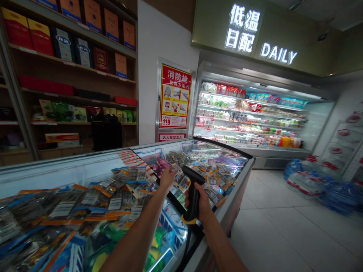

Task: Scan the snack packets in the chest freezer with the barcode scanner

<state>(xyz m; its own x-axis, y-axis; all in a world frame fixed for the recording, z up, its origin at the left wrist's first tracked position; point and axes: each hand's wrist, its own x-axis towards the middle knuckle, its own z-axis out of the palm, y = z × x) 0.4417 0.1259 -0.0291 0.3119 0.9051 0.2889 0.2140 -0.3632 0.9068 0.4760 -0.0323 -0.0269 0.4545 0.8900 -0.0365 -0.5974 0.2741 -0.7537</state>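
Observation:
My right hand (202, 202) is wrapped round the grip of a black and yellow barcode scanner (193, 192), its head tipped up and to the left. A cable runs down from the scanner's base. Just left of the scanner head, my left hand (168, 176) has its fingers pinched at the edge of a small pale, see-through packet (177, 170); its contents are too blurred to make out. Both hands are above the chest freezer (241, 177). Below them lie many bagged goods (113, 202) with orange and blue edges, some showing white labels.
A dark bar (177, 200) crosses the freezer between its sections. Behind stand a shelf of boxed goods (68, 56), a fire-hydrant poster (174, 96) and a lit open fridge (252, 113). Large water bottles (340, 196) stand on the tiled floor (269, 223) at right.

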